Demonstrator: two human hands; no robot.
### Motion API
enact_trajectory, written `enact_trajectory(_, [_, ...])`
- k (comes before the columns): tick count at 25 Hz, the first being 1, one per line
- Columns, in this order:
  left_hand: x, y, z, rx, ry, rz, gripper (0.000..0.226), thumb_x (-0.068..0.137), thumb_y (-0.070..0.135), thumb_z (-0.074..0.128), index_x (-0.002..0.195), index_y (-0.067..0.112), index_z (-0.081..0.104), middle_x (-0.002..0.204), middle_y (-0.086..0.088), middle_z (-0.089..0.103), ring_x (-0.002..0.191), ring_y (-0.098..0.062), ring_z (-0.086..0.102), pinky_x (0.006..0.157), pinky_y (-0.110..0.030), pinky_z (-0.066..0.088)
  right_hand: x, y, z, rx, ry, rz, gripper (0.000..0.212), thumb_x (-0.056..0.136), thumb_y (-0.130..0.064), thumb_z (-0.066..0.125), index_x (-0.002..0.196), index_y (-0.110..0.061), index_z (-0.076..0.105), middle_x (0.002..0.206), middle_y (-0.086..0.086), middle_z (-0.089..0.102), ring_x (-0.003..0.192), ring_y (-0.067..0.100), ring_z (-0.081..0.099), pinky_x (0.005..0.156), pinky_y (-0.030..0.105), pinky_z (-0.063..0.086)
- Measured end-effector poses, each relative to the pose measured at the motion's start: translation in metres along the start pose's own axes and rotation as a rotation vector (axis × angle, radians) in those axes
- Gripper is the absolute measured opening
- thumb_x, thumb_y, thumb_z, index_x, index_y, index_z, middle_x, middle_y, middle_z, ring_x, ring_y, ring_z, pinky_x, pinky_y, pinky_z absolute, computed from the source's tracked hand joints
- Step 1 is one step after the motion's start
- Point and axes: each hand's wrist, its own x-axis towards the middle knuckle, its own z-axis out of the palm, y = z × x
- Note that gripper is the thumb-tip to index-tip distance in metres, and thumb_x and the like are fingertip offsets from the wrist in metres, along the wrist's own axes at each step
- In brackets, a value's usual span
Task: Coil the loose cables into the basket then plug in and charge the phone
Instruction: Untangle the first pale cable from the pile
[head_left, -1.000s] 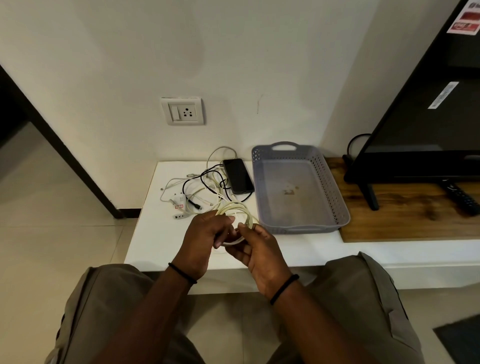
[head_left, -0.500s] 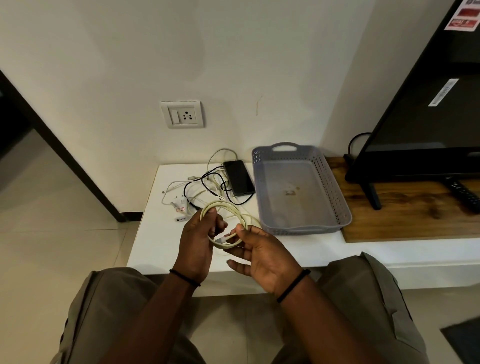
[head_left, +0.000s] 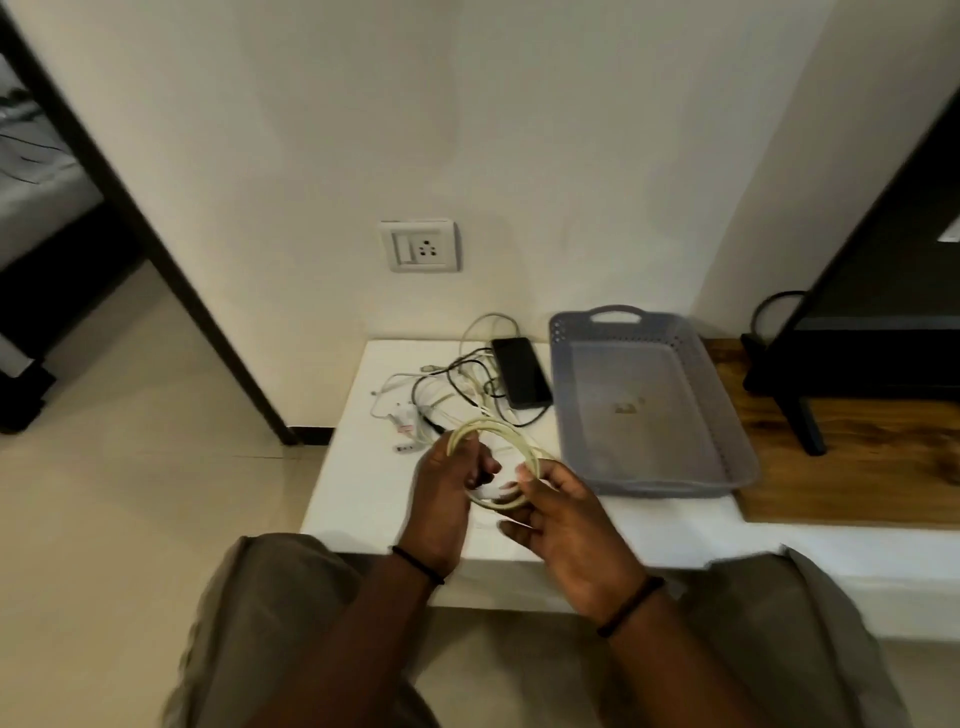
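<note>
Here, one white desk (head_left: 363, 499) holds one grey perforated basket (head_left: 737, 467) at its right side, bare but for a small scrap. One black phone (head_left: 521, 372) lies just left of it, touching a tangle of several loose cables (head_left: 447, 387), too knotted to count. Both hands hover over the desk's front edge: the left hand (head_left: 441, 493) grips one cream cable coil (head_left: 511, 441), the right hand (head_left: 566, 512) pinches its far loops. Tucking the loose end snugly should stop it springing open.
</note>
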Motion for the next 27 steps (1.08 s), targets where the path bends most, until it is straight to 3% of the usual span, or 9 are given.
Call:
enact_trajectory(2, [-0.004, 0.007, 0.001, -0.013, 0.008, 0.006, 0.025, 0.086, 0.036, 0.056, 0.075, 0.015, 0.062, 0.071, -0.007, 0.062, 0.07, -0.02, 0.055, 0.075, -0.038, 0.043, -0.002, -0.008, -0.003, 0.052, -0.05, 0.044, 0.018, 0.089, -0.016, 0.06, 0.106, -0.008, 0.06, 0.095, 0.014, 0.069, 0.092, 0.027, 0.066, 0.086, 0.043, 0.054])
enact_trajectory(5, [-0.001, 0.014, -0.008, -0.004, 0.002, 0.001, 0.023, 0.095, 0.02, 0.048, 0.075, 0.012, 0.056, 0.08, -0.014, 0.063, 0.079, -0.022, 0.061, 0.08, -0.038, 0.047, -0.003, -0.011, 0.006, 0.091, -0.116, 0.076, 0.012, 0.084, -0.014, 0.061, 0.096, -0.012, 0.062, 0.088, 0.01, 0.067, 0.092, 0.027, 0.067, 0.088, 0.052, 0.055])
enact_trajectory(9, [0.005, 0.01, -0.015, 0.011, -0.022, -0.014, 0.024, 0.098, 0.01, 0.044, 0.082, 0.013, 0.061, 0.085, -0.014, 0.067, 0.085, -0.025, 0.065, 0.079, -0.037, 0.05, 0.001, -0.008, 0.006, 0.095, -0.158, 0.096, 0.015, 0.087, -0.013, 0.059, 0.102, -0.012, 0.061, 0.081, 0.008, 0.06, 0.084, 0.021, 0.066, 0.093, 0.061, 0.049])
enact_trajectory(13, [0.007, 0.004, -0.015, 0.009, -0.016, -0.127, 0.02, 0.096, 0.022, 0.047, 0.095, 0.01, 0.063, 0.088, -0.008, 0.071, 0.089, -0.025, 0.068, 0.079, -0.041, 0.051, 0.006, -0.002, 0.001, -0.049, -0.025, -0.037, 0.014, 0.094, -0.008, 0.056, 0.106, -0.003, 0.06, 0.092, 0.019, 0.068, 0.087, 0.029, 0.071, 0.079, 0.042, 0.059])
enact_trajectory(16, [0.004, 0.003, -0.006, -0.191, -0.006, -0.233, 0.019, 0.103, 0.015, 0.044, 0.108, 0.0, 0.055, 0.1, -0.021, 0.071, 0.1, -0.037, 0.068, 0.083, -0.046, 0.055, 0.006, 0.006, 0.002, -0.196, 0.138, -0.184, 0.017, 0.092, -0.008, 0.061, 0.108, -0.001, 0.062, 0.094, 0.016, 0.074, 0.087, 0.029, 0.073, 0.069, 0.03, 0.059])
enact_trajectory(19, [0.0, 0.001, -0.001, -0.145, 0.075, -0.237, 0.02, 0.099, 0.017, 0.052, 0.104, -0.001, 0.061, 0.101, -0.022, 0.072, 0.099, -0.035, 0.07, 0.088, -0.046, 0.056, 0.008, 0.009, 0.0, -0.279, 0.219, -0.282, 0.015, 0.091, -0.008, 0.065, 0.105, -0.004, 0.064, 0.094, 0.014, 0.073, 0.084, 0.025, 0.073, 0.067, 0.027, 0.059])
enact_trajectory(23, [0.001, 0.0, -0.004, 0.01, 0.255, -0.219, 0.011, 0.084, 0.017, 0.074, 0.087, 0.007, 0.073, 0.087, -0.015, 0.075, 0.087, -0.033, 0.07, 0.079, -0.039, 0.058, 0.011, 0.011, -0.003, -0.287, 0.241, -0.327, 0.014, 0.09, -0.006, 0.065, 0.104, -0.004, 0.063, 0.096, 0.014, 0.073, 0.083, 0.022, 0.074, 0.068, 0.027, 0.06])
enact_trajectory(27, [-0.003, -0.001, -0.001, -0.048, 0.214, -0.224, 0.012, 0.086, 0.013, 0.072, 0.096, 0.007, 0.074, 0.091, -0.014, 0.075, 0.091, -0.029, 0.072, 0.074, -0.031, 0.058, 0.012, 0.015, -0.002, -0.347, 0.257, -0.353, 0.01, 0.09, -0.007, 0.067, 0.099, -0.008, 0.064, 0.091, 0.01, 0.072, 0.081, 0.019, 0.073, 0.065, 0.023, 0.058])
